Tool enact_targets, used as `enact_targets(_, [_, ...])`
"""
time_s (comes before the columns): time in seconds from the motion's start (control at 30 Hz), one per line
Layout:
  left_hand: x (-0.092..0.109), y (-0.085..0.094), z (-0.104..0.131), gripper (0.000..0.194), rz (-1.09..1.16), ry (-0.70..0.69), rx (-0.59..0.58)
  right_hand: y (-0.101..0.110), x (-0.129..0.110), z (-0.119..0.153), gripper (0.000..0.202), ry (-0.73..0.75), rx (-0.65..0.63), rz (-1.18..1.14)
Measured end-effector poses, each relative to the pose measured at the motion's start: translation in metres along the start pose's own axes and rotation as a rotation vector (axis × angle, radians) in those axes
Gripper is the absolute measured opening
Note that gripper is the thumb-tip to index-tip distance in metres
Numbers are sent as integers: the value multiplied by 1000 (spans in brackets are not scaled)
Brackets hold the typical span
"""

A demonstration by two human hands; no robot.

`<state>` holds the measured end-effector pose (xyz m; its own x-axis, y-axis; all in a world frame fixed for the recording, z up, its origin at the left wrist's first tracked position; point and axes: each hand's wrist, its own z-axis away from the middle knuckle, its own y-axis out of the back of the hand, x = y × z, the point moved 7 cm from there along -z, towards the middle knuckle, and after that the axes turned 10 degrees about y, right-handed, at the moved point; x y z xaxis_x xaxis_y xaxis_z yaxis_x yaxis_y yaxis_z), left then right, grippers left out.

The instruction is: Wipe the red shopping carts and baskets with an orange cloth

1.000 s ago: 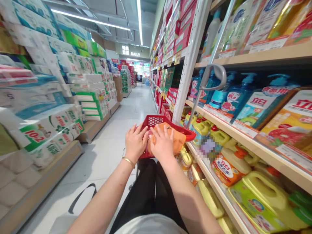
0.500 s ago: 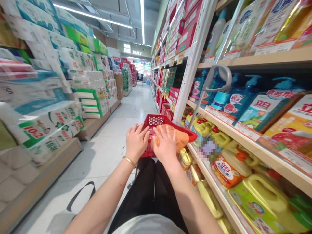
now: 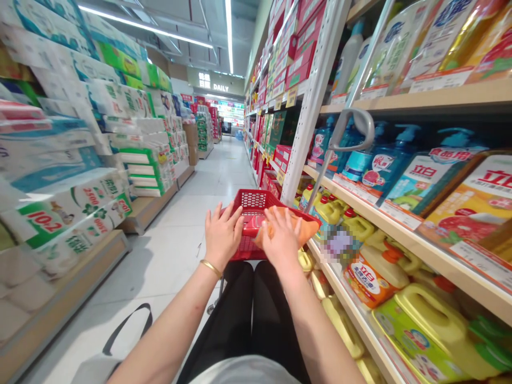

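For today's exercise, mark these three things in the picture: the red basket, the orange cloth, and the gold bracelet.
red basket (image 3: 251, 200), head view: on its mesh back wall.
orange cloth (image 3: 306, 228), head view: on its right end.
gold bracelet (image 3: 210, 267), head view: on the band at the left wrist.

We see a red plastic basket (image 3: 256, 205) with lattice walls standing in the aisle just beside the shelf of yellow jugs (image 3: 400, 250), its near rim low in front of the black-trousered knees. An orange packet (image 3: 304, 228) lies tilted across the basket's rim on the side toward that shelf, soft and slightly crumpled, one end poking out over the rim toward the jugs. A red packet (image 3: 253, 225) sits inside the basket, against the orange one, on the side away from the shelf. From the basket a long grey handle (image 3: 352, 130) rises slanting up along the shelf, ending in a closed loop.
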<state>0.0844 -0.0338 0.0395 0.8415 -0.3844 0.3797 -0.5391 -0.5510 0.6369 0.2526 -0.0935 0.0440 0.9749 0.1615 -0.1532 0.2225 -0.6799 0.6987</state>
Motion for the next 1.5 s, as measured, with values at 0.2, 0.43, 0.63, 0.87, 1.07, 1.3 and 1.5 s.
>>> enact_targets(0.2, [-4,1,-1,50,-26,-13,-19,-10,-34,-3,43,178,-43,-56])
enact_targets(0.43, [0,-2,0,48,8,1,1,12,54,7,44,-170,82,29])
enact_targets(0.63, [-5,-1,-2,49,-13,-2,-6,-10,-45,0,43,156,-51,-98])
enact_targets(0.87, [-2,0,0,49,-18,-23,15,3,7,-3,43,35,-29,-93])
enact_targets(1.07, [1,-1,0,47,-11,-11,32,9,44,3,45,-151,47,23])
enact_targets(1.3, [-4,1,-1,49,-34,-27,3,-11,-49,-10,44,201,-48,-121])
enact_targets(1.5, [-1,-1,1,47,-1,-34,3,11,43,5,44,-91,67,-26])
